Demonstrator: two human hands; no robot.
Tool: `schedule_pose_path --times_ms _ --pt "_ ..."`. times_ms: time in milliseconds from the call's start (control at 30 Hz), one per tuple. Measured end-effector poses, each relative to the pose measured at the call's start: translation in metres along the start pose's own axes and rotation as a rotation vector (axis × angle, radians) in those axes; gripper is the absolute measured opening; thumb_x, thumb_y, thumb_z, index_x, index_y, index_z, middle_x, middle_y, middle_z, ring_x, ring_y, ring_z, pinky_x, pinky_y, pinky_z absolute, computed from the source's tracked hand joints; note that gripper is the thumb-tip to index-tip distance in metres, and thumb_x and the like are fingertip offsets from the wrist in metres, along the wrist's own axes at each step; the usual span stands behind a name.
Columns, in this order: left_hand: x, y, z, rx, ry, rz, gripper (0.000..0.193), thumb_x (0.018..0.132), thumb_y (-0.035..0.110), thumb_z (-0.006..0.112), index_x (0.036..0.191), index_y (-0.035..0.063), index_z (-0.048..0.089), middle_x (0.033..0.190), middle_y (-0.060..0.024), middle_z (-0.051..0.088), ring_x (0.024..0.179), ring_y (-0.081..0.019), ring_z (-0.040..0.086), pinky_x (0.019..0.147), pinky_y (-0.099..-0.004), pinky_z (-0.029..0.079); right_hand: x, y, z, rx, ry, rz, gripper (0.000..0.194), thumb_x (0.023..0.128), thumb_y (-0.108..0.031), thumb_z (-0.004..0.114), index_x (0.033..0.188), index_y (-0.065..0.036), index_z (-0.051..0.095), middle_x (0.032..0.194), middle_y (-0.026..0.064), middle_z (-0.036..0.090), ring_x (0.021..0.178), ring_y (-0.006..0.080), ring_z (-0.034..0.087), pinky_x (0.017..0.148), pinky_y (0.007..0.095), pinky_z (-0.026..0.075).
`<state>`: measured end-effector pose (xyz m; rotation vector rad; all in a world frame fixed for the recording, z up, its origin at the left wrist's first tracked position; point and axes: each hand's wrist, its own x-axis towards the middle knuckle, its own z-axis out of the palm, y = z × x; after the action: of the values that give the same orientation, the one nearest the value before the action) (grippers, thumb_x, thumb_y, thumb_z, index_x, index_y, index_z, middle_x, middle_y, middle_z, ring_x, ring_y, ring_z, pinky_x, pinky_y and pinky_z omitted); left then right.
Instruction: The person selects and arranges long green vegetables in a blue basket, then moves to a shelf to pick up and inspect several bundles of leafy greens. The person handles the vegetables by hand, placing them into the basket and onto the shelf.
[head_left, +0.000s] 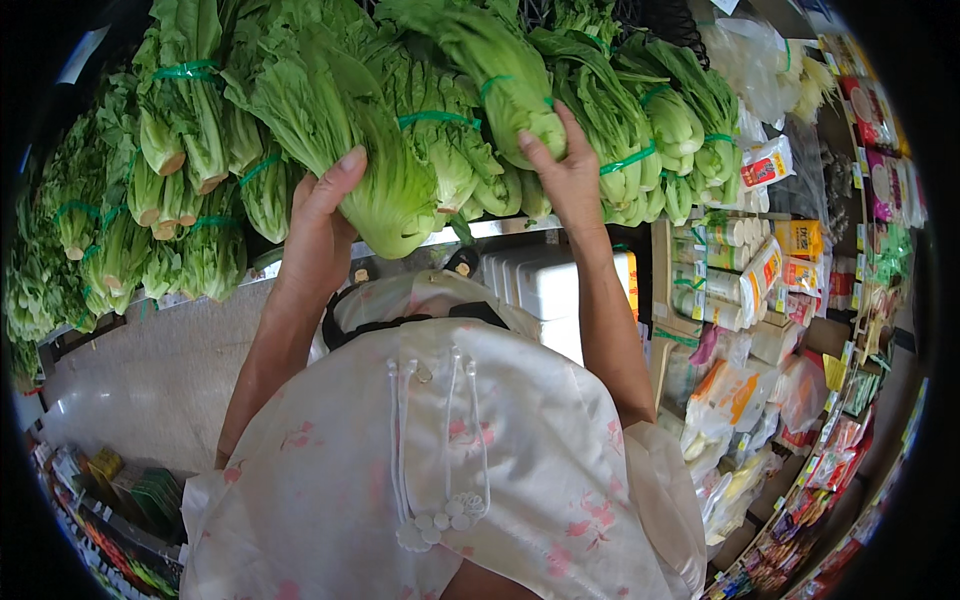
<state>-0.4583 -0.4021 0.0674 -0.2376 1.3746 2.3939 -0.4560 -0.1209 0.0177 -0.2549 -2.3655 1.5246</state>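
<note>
My left hand (322, 225) holds a large head of leafy greens (386, 191) from the side, thumb over the leaf stems; its fingers are mostly hidden behind it. The rounded pale base points towards me, and no tie shows on it. My right hand (566, 169) grips the base of a bunch of greens (517, 82) bound with green tape. Between the two lies another taped leafy bunch (446, 161). Just right of my right hand are taped green-stemmed bunches (619, 142).
More taped greens (184, 112) are heaped along the display's left side. A metal edge (495, 229) runs along its front, with white foam boxes (540, 285) below. At right, shelves carry packaged noodles (720, 270) and bagged goods (731, 390). Tiled floor (172, 375) shows at left.
</note>
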Motion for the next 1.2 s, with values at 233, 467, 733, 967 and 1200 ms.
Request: schedule_pose_path --times_ms 233,467,733,967,1200 --pt "0.003 -0.001 -0.002 0.013 -0.004 -0.027 0.067 0.088 0.038 0.07 0.139 0.0022 0.046 0.131 -0.0101 0.058 0.12 -0.0224 0.056 0.102 -0.0413 0.043 0.008 -0.009 -0.026 0.721 0.028 0.367 0.046 0.097 -0.031 0.062 0.133 -0.005 0.052 0.126 0.0107 0.062 0.114 0.0263 0.062 0.093 0.0463 0.055" --pt "0.012 0.0 0.006 -0.022 -0.019 -0.02 0.048 0.096 0.033 0.06 0.133 0.0035 0.055 0.128 -0.0095 0.062 0.12 -0.0221 0.058 0.106 -0.0385 0.04 -0.001 -0.007 -0.041 1.108 0.004 0.354 0.057 0.096 -0.041 0.061 0.138 -0.006 0.045 0.137 0.0137 0.054 0.121 0.0323 0.058 0.096 0.0557 0.052" --pt "0.033 0.012 0.025 0.061 -0.11 -0.052 0.068 0.089 0.041 0.069 0.138 0.0003 0.046 0.13 -0.0114 0.058 0.119 -0.0221 0.057 0.102 -0.0401 0.045 -0.005 -0.009 -0.055 1.195 0.025 0.345 0.059 0.094 -0.044 0.061 0.141 -0.011 0.045 0.143 0.014 0.049 0.128 0.036 0.051 0.1 0.0603 0.047" --pt "0.065 0.014 0.065 0.231 -0.25 -0.077 0.068 0.086 0.047 0.071 0.131 -0.0012 0.052 0.118 -0.0125 0.064 0.106 -0.0235 0.066 0.091 -0.0408 0.053 -0.008 -0.012 -0.061 1.096 0.044 0.322 0.061 0.095 -0.043 0.06 0.143 -0.011 0.042 0.143 0.0135 0.049 0.129 0.0358 0.051 0.099 0.0602 0.048" --pt "0.108 -0.007 0.097 0.436 -0.34 -0.161 0.073 0.081 0.057 0.072 0.127 0.0006 0.058 0.112 -0.0151 0.067 0.103 -0.0256 0.065 0.09 -0.0444 0.051 -0.008 -0.015 -0.052 0.842 0.114 0.28 0.045 0.098 -0.028 0.061 0.134 -0.004 0.049 0.128 0.011 0.059 0.115 0.0245 0.061 0.09 0.0436 0.055"
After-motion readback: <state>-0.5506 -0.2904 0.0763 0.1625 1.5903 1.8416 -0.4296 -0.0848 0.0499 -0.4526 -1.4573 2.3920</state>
